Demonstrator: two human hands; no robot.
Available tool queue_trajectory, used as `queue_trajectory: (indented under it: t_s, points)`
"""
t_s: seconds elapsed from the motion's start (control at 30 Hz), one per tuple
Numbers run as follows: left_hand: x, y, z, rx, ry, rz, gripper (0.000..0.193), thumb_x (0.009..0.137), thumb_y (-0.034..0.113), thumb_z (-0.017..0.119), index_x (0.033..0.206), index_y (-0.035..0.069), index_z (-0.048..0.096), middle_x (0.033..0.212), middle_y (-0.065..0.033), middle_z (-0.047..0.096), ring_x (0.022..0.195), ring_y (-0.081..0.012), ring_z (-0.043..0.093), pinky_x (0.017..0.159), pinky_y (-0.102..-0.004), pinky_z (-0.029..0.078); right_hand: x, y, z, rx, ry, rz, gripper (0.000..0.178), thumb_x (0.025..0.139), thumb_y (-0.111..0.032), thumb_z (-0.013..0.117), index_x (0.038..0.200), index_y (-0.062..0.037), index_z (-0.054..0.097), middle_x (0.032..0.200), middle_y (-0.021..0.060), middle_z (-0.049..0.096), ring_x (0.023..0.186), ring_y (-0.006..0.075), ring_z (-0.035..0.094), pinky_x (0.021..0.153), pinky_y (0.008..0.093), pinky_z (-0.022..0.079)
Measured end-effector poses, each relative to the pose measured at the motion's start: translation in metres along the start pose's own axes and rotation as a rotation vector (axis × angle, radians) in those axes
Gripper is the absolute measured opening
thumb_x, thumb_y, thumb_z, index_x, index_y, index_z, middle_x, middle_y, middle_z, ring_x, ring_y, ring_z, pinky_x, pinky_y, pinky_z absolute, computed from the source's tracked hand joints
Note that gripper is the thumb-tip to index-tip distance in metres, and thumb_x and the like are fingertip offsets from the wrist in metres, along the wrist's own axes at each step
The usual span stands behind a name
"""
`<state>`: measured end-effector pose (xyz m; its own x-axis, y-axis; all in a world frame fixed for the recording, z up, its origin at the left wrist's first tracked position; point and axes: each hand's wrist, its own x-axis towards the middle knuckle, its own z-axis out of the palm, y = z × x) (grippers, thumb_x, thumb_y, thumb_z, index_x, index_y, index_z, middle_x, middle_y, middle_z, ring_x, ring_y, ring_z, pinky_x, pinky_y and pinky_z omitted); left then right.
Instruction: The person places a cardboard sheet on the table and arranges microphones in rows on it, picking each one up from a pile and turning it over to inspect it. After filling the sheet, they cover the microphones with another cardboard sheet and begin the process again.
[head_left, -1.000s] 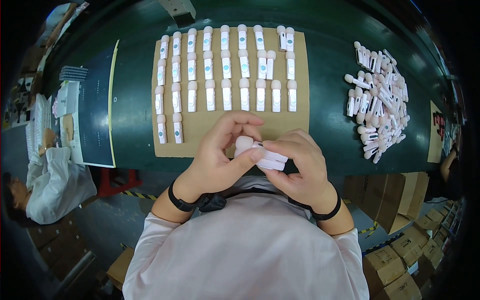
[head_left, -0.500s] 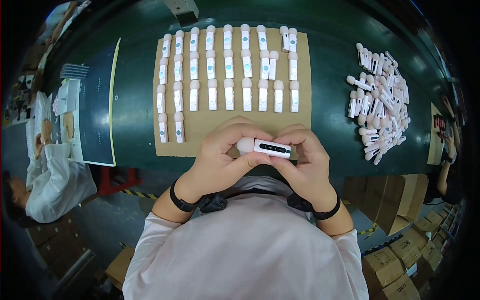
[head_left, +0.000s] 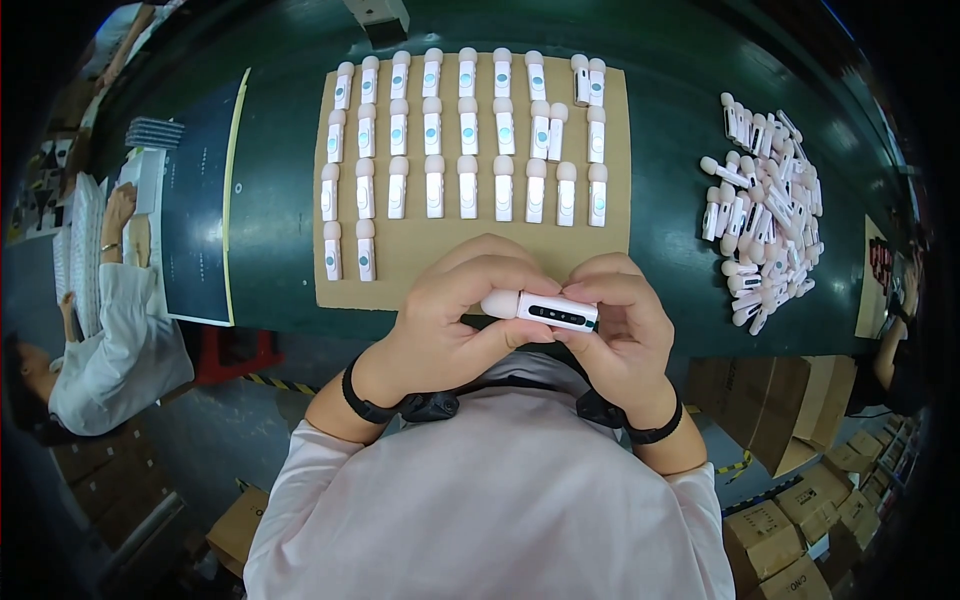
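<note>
Between my hands, just over the near edge of a brown cardboard sheet (head_left: 420, 245), is a mini wand massager (head_left: 562, 311). It has a white body, a pale pink rounded head and a dark button panel turned upward. My left hand (head_left: 450, 318) pinches it near the head and middle with thumb and fingers. At the other end of the body, my right hand (head_left: 632, 318) grips it with thumb and forefinger. Several like massagers (head_left: 468, 135) lie in rows on the cardboard, most showing a round bluish spot.
A heap of similar massagers (head_left: 765, 215) lies on the green table (head_left: 670, 180) to the right. At the left, a person in white (head_left: 125, 325) sits by a dark mat (head_left: 195, 200). Cardboard boxes (head_left: 790, 505) stand at lower right, and another person's arm (head_left: 895, 310) shows at far right.
Both hands and the massager have shifted slightly to the right and down in the view, the massager tilting a little. The seated person's arm at left has reached farther forward.
</note>
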<state>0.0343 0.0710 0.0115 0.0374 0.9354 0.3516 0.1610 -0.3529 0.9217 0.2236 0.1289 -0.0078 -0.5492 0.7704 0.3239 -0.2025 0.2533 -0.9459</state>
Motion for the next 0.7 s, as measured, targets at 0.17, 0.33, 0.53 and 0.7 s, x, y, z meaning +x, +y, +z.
queue_trajectory:
  t_s: [0.17,0.33,0.53,0.7]
  points:
    - [0.0,0.001,0.001,-0.005,0.007,0.006,0.028,0.082,0.013,0.079,0.102,-0.001,0.066,0.099,-0.0131,0.065,0.091,-0.0227,0.061,0.078,-0.0325,0.049,0.0,0.0,0.0,0.001,0.006,0.002,0.032,0.076,0.003,0.078,0.104,-0.0022,0.063,0.101,0.0122,0.062,0.089,0.0216,0.061,0.076,0.0301,0.049]
    - [0.0,0.001,-0.001,-0.033,-0.003,-0.048,0.023,0.083,0.009,0.075,0.102,-0.001,0.066,0.1,-0.0131,0.065,0.093,-0.0228,0.061,0.079,-0.0327,0.048,-0.001,-0.001,-0.002,-0.005,0.014,0.016,0.031,0.078,0.004,0.075,0.105,-0.0007,0.061,0.103,0.0131,0.061,0.091,0.0213,0.06,0.079,0.0302,0.049]
    - [-0.002,-0.004,-0.004,0.023,-0.043,-0.013,0.023,0.083,0.006,0.074,0.104,-0.001,0.066,0.101,-0.0128,0.065,0.093,-0.0224,0.061,0.081,-0.0326,0.047,0.005,-0.007,-0.006,-0.025,-0.014,-0.014,0.028,0.082,0.005,0.072,0.107,0.0016,0.058,0.103,0.0143,0.063,0.095,0.0226,0.061,0.083,0.032,0.05]
    - [-0.011,0.002,-0.005,-0.057,0.031,-0.076,0.025,0.084,0.006,0.073,0.107,0.0,0.066,0.102,-0.0125,0.065,0.094,-0.0225,0.061,0.083,-0.0328,0.048,0.011,-0.005,0.001,-0.125,-0.084,-0.104,0.025,0.083,0.003,0.072,0.105,0.0016,0.059,0.102,0.0145,0.065,0.096,0.0243,0.061,0.082,0.0327,0.049]
